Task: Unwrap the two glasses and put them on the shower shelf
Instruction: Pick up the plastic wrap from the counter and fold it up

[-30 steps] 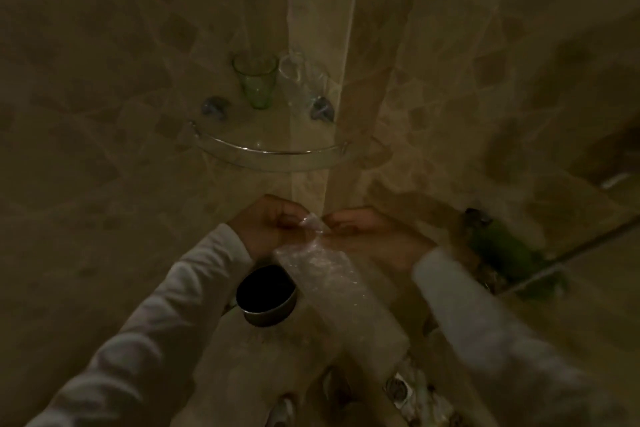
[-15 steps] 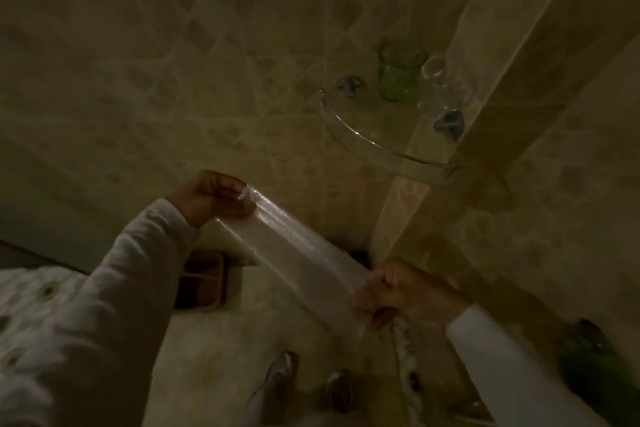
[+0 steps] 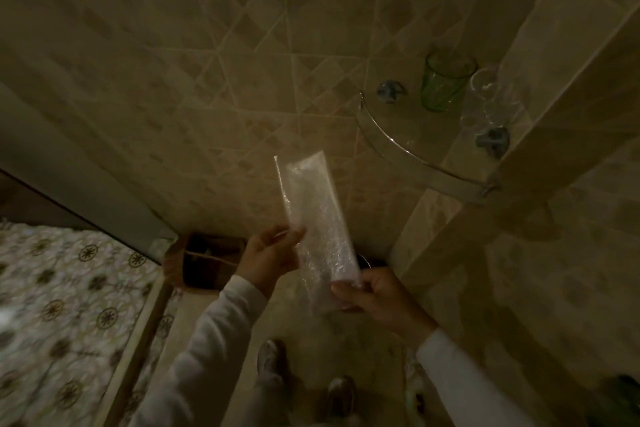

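A green glass (image 3: 445, 85) stands upright on the glass corner shelf (image 3: 412, 163) at the upper right. Beside it on the right stands a clear glass (image 3: 491, 100), close to the wall corner. Both glasses are bare. A long strip of clear bubble wrap (image 3: 318, 218) is held up in front of the tiled wall, below and left of the shelf. My left hand (image 3: 268, 253) pinches its left edge about halfway down. My right hand (image 3: 377, 295) grips its lower end.
A brown paper bag (image 3: 207, 262) sits on the shower floor behind my left hand. A dark round bowl (image 3: 363, 262) peeks out behind the wrap. A glass door edge (image 3: 86, 198) slants across the left. My shoes (image 3: 273, 362) are below; a green object (image 3: 620, 399) lies at the bottom right.
The view has swung further left, so the shelf sits farther right. The bubble wrap has turned from a slanted stretch to nearly upright, and my left hand now holds its middle.
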`<control>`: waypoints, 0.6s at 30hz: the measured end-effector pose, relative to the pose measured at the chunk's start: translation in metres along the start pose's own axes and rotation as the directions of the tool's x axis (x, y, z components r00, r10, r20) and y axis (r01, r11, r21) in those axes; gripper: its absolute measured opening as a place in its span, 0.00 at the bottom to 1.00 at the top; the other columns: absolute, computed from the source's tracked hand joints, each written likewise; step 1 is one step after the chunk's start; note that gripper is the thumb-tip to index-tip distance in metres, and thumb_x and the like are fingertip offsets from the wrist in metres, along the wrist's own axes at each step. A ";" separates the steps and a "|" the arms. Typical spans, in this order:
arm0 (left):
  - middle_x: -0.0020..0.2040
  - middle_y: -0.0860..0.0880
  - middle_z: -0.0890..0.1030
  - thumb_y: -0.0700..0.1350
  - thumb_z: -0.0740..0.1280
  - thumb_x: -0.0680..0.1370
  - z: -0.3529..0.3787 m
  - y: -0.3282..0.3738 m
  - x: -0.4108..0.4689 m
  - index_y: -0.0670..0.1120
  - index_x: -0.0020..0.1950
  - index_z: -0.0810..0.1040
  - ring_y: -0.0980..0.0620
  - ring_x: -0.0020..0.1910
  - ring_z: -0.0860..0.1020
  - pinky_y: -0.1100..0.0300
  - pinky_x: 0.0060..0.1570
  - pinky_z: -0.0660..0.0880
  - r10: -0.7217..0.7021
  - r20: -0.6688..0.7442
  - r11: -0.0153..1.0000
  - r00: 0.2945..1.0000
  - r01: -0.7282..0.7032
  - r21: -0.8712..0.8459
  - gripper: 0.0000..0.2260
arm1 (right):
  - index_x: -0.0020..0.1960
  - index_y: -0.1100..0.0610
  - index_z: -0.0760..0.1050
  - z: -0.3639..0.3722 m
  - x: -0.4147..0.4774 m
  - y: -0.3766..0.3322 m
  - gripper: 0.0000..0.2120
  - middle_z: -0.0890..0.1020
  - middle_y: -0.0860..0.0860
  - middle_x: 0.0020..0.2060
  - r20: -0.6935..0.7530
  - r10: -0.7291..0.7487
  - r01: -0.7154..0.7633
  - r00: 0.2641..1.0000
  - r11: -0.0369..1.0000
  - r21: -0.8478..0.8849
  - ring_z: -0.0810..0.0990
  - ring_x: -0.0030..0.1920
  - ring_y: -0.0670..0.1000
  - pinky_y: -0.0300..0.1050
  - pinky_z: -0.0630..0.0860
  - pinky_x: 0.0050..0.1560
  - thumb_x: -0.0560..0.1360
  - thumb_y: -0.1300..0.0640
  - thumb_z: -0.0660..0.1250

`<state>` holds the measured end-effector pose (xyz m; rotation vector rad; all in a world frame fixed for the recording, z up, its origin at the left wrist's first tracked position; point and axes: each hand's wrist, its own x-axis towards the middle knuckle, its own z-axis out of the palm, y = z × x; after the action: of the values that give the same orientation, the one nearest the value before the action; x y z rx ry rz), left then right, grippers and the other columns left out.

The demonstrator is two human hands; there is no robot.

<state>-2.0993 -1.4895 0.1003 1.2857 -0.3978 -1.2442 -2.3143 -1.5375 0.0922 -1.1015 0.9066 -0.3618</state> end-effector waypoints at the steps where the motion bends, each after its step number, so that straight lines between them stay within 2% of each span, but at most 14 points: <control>1: 0.51 0.41 0.86 0.47 0.80 0.67 0.000 0.000 0.001 0.42 0.55 0.84 0.43 0.48 0.86 0.53 0.41 0.82 0.002 0.020 1.000 1.000 -0.003 0.026 0.19 | 0.52 0.63 0.85 0.002 0.003 -0.003 0.14 0.88 0.61 0.50 0.003 0.001 -0.001 1.000 1.000 -0.021 0.87 0.49 0.54 0.47 0.84 0.50 0.70 0.56 0.77; 3: 0.52 0.40 0.86 0.46 0.81 0.64 -0.001 0.001 0.005 0.43 0.56 0.84 0.41 0.49 0.85 0.52 0.43 0.82 0.007 0.020 0.997 1.000 -0.008 0.077 0.22 | 0.58 0.63 0.83 0.004 0.008 -0.016 0.23 0.87 0.61 0.53 0.033 0.001 0.001 0.999 0.999 -0.032 0.86 0.54 0.58 0.53 0.83 0.57 0.67 0.51 0.77; 5: 0.49 0.39 0.86 0.44 0.82 0.62 -0.005 0.007 0.011 0.44 0.54 0.84 0.41 0.46 0.85 0.51 0.41 0.82 0.014 0.025 0.990 1.000 -0.017 0.138 0.21 | 0.61 0.60 0.82 0.004 0.019 -0.031 0.25 0.87 0.57 0.54 0.032 -0.008 0.007 0.999 1.000 0.011 0.86 0.54 0.55 0.51 0.83 0.56 0.68 0.50 0.77; 8: 0.47 0.40 0.87 0.43 0.80 0.65 -0.008 0.018 0.021 0.45 0.52 0.86 0.43 0.43 0.86 0.53 0.39 0.82 -0.031 0.137 0.982 0.990 0.004 0.188 0.16 | 0.58 0.56 0.82 0.000 0.040 -0.055 0.13 0.88 0.53 0.52 -0.057 -0.072 0.076 0.996 0.995 0.071 0.87 0.52 0.52 0.42 0.83 0.49 0.74 0.58 0.76; 10: 0.47 0.41 0.87 0.45 0.78 0.68 -0.012 0.028 0.029 0.44 0.51 0.86 0.44 0.44 0.86 0.53 0.40 0.81 -0.073 0.201 0.986 0.977 0.040 0.164 0.13 | 0.52 0.54 0.85 0.001 0.055 -0.065 0.08 0.89 0.55 0.50 -0.087 -0.118 0.123 0.989 0.991 0.047 0.88 0.51 0.54 0.41 0.83 0.47 0.75 0.64 0.75; 12: 0.44 0.44 0.87 0.43 0.77 0.69 -0.016 0.040 0.039 0.45 0.50 0.86 0.47 0.41 0.85 0.55 0.38 0.81 -0.046 0.211 0.986 0.976 0.011 0.164 0.11 | 0.50 0.53 0.87 0.005 0.066 -0.072 0.08 0.88 0.57 0.50 -0.057 -0.130 0.133 0.990 0.990 0.049 0.88 0.51 0.55 0.42 0.83 0.47 0.73 0.62 0.77; 16: 0.36 0.50 0.85 0.35 0.74 0.73 -0.033 0.065 0.064 0.47 0.45 0.86 0.54 0.32 0.82 0.61 0.30 0.78 -0.012 0.246 0.978 0.969 -0.040 0.205 0.07 | 0.56 0.53 0.85 0.014 0.093 -0.076 0.14 0.87 0.58 0.54 -0.025 -0.166 0.167 0.986 0.979 0.113 0.87 0.54 0.57 0.45 0.83 0.48 0.71 0.60 0.78; 18: 0.31 0.51 0.83 0.31 0.70 0.75 -0.044 0.074 0.077 0.47 0.39 0.85 0.57 0.27 0.79 0.65 0.25 0.74 0.011 0.277 0.973 0.961 -0.074 0.218 0.12 | 0.53 0.53 0.86 0.024 0.107 -0.077 0.12 0.88 0.56 0.50 -0.070 -0.190 0.196 0.979 0.976 0.094 0.88 0.51 0.54 0.44 0.83 0.45 0.71 0.63 0.76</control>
<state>-2.0013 -1.5476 0.1204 1.2894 -0.7829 -1.3743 -2.2181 -1.6270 0.1160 -1.0931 0.8273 -0.5985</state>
